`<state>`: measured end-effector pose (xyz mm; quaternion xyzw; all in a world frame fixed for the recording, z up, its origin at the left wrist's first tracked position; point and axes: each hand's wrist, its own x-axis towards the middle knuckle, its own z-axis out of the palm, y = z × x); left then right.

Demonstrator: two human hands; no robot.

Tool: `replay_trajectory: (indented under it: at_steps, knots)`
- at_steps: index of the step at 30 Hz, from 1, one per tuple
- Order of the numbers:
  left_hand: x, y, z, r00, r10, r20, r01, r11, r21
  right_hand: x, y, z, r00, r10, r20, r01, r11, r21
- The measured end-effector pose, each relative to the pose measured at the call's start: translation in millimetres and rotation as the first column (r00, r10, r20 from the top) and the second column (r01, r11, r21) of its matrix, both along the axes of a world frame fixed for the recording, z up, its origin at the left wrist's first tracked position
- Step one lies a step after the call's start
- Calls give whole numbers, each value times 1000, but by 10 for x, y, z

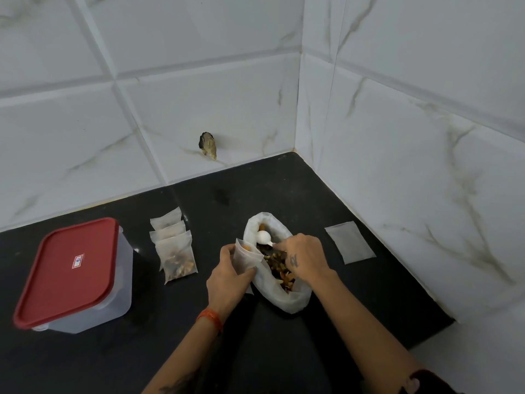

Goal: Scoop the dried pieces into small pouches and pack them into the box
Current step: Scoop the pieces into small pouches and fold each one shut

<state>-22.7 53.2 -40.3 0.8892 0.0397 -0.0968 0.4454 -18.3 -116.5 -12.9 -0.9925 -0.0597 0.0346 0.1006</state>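
A large white bag (287,301) lies open on the black counter, with brown and orange dried pieces (279,270) showing inside. My left hand (227,277) holds a small translucent pouch (247,255) upright at the bag's left rim; a few pieces show in its mouth. My right hand (302,258) grips the handle of a white spoon (263,238), whose bowl hangs over the bag's far end. Three filled pouches (174,251) lie overlapped to the left. A clear plastic box (108,291) with a red lid (68,270) stands shut at far left.
A stack of flat empty pouches (350,242) lies to the right of the bag, near the tiled wall. The counter (284,351) ends in a corner of white marble tiles. A small hole with debris (208,145) marks the back wall.
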Motion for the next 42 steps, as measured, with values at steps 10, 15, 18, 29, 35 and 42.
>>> replay_trajectory:
  at_steps: [10, 15, 18, 29, 35, 42]
  knots:
    - [-24, 6, -5, 1000, 13, 13, -13, 1000, 17, 4, -5, -18, 988, -85, 126, 77, 995, 64]
    - [-28, 20, -9, 1000, 18, 14, -18, 1000, 12, -6, -33, -25, 996, -42, 74, 38, 998, 52]
    - [-28, 21, -13, 1000, 15, 12, -15, 1000, 19, 11, -124, 54, 990, -93, 103, 86, 994, 67]
    - [-38, 21, 5, 1000, 3, 10, -3, 1000, 15, -6, -21, -10, 997, -68, 44, 65, 996, 58]
    - [-34, 17, 6, 1000, 6, -3, -6, 1000, 16, -18, -117, 65, 981, -143, 128, 124, 982, 145]
    - [-40, 20, 11, 1000, 7, -1, -7, 1000, 24, -28, 2, -106, 999, -49, 16, 47, 992, 114]
